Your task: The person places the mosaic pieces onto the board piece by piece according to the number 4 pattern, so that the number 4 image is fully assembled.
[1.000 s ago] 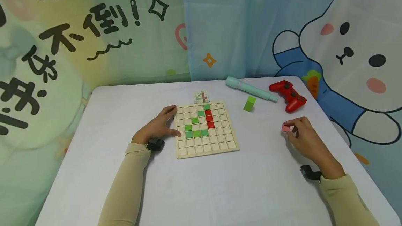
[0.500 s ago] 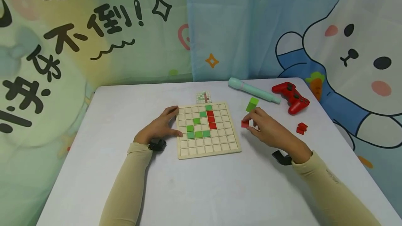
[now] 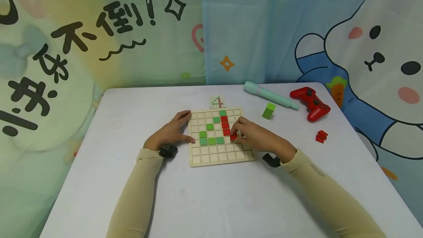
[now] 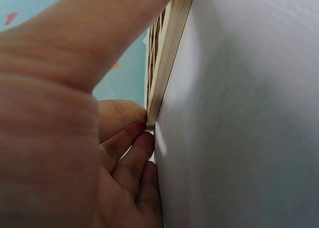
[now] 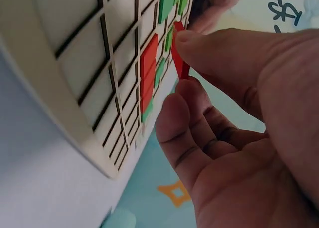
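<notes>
In the head view a wooden grid board (image 3: 222, 156) lies on the table, with several green tiles (image 3: 211, 141) and a column of red tiles (image 3: 225, 125) in its cells. My left hand (image 3: 170, 133) rests against the board's left edge, fingers at the far left corner and thumb lower down. In the left wrist view its fingertips touch the board's rim (image 4: 169, 54). My right hand (image 3: 261, 137) pinches a small red tile (image 5: 180, 54) between thumb and fingers, just above the board by the lower end of the red column. The tile's lower edge is partly hidden by fingers.
Behind the board lies a small pattern card (image 3: 217, 102). To the right stand a green block stack (image 3: 269, 111), a mint-coloured marker-like stick (image 3: 271, 95), a red game controller (image 3: 310, 104) and a few loose red tiles (image 3: 321, 136). A printed curtain (image 3: 238, 28) hangs behind the table.
My right hand has picked up a red tile from the small pile on the right and carried it left to the board. The left hand stays at the board's edge.
</notes>
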A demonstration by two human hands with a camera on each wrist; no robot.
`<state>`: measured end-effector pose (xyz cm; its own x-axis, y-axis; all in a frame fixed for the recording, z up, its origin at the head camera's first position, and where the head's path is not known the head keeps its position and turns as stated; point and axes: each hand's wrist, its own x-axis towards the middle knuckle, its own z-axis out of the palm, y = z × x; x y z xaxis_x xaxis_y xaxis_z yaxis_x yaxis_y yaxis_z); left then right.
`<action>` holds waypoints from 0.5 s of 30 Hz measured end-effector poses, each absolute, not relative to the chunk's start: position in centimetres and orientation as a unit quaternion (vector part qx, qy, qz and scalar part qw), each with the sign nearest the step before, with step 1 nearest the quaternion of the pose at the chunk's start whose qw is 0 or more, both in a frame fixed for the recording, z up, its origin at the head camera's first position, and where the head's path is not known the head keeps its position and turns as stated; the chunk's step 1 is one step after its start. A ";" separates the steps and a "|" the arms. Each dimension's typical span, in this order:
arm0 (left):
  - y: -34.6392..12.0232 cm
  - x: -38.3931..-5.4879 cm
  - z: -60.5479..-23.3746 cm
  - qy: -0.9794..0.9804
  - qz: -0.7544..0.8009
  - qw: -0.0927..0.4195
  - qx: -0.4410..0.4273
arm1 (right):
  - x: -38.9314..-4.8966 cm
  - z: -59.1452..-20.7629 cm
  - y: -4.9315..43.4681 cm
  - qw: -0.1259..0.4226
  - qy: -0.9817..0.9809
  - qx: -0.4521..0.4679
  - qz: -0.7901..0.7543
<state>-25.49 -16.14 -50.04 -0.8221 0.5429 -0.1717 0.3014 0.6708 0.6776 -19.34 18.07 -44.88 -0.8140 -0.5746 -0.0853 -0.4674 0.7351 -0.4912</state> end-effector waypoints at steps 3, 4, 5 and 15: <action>-16.1 -25.5 -50.0 0.897 0.327 0.179 0.236 | -19.6 -45.3 17.5 0.125 0.920 -0.295 -0.225; -16.1 -25.5 -50.0 0.898 0.326 0.179 0.236 | -19.7 -45.5 17.3 0.128 0.919 -0.298 -0.223; -16.1 -25.5 -49.9 0.898 0.326 0.179 0.236 | -19.8 -45.6 17.2 0.130 0.918 -0.302 -0.221; -16.0 -25.5 -50.0 0.898 0.325 0.182 0.235 | -20.0 -46.0 16.8 0.131 0.914 -0.315 -0.221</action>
<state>-25.49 -16.02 -49.99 -0.8231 0.5408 -0.1733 0.3049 0.6784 0.6684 -20.04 16.80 -46.03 -0.7673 -0.6336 -0.0993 -0.5180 0.7035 -0.4866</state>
